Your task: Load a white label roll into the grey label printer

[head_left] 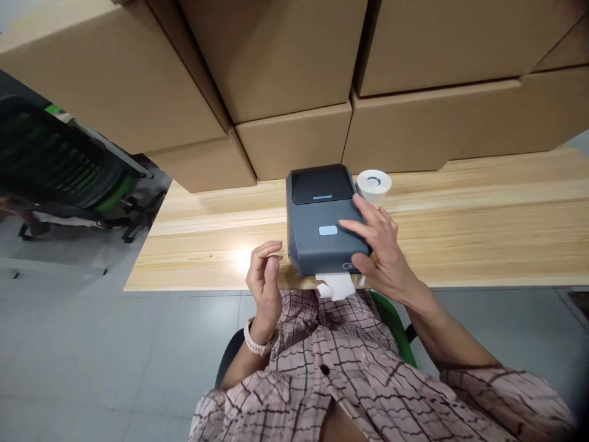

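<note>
A dark grey label printer (pixel 307 236) stands near the front edge of the wooden table, with a pale blue button on its top. Torn white label paper (pixel 339 285) sticks out of its front and hangs over the table edge. My right hand (pixel 380 245) rests on the printer's right side with fingers spread, the index fingertip beside the button. To the left of the printer, apart from it, my left hand (pixel 265 273) is raised with fingers loosely curved and nothing visible in it. Behind my right hand, a roll of white labels (pixel 374 185) stands by the printer's back right corner.
Large cardboard boxes (pixel 294 138) are stacked along the back of the wooden table (pixel 207 239). An office chair (pixel 59 159) stands on the floor to the left. The table's front edge runs close to my lap.
</note>
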`<state>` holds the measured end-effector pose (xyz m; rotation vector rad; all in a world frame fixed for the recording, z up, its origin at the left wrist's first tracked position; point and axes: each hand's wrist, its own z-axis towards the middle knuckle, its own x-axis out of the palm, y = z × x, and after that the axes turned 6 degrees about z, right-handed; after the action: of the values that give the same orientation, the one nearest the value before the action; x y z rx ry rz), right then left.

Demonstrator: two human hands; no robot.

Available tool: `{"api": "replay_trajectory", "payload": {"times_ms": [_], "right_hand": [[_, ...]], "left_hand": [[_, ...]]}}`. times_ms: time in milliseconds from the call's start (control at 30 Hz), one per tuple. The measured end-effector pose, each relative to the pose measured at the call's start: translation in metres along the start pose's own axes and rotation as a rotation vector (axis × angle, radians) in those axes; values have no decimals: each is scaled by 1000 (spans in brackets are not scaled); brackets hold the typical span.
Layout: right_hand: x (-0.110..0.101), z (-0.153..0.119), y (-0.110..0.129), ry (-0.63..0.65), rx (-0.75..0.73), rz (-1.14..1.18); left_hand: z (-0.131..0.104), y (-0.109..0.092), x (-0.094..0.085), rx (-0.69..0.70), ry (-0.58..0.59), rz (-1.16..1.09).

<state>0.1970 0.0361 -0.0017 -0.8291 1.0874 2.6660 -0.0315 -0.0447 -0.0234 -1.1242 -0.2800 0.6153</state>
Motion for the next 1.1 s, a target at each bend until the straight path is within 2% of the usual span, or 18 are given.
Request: {"api": "replay_trajectory", "payload": {"times_ms": [100, 167, 233, 333, 400, 500, 567, 700, 867, 933, 1033, 1067, 1100], "right_hand": [[-10, -7, -1, -98, 67, 152], [-17, -1, -2, -117, 49, 229], [-22, 12, -6, -100, -6, 257], [-24, 42, -14, -88, -111, 212], [-23, 65, -19, -103, -183, 169], [-22, 99, -22, -155, -268, 137], [-23, 121, -23, -183, -252, 125], [-27, 166, -34, -198, -116, 104], [-29, 209, -54, -142, -84, -3], [-27, 208, -54, -192, -78, -72], [-17, 181, -45, -279, -163, -196], [-12, 167, -42, -236, -196, -224], [-7, 153, -38, -134, -219, -235]], "left_hand": [[28, 2, 0, -3, 7, -7], [56, 7, 3, -26, -8, -5], [86, 15, 10, -71, 41, 0], [121, 28, 27, -144, 241, -42], [131, 35, 36, -172, 417, -74], [128, 43, 43, -203, 650, -99], [120, 46, 42, -241, 725, -108], [111, 50, 39, -319, 743, -142], [109, 46, 41, -321, 750, -139], [109, 45, 41, -305, 746, -115], [108, 47, 39, -240, 751, -65], [108, 48, 39, -216, 755, -40], [108, 49, 38, -195, 759, -12]]}}
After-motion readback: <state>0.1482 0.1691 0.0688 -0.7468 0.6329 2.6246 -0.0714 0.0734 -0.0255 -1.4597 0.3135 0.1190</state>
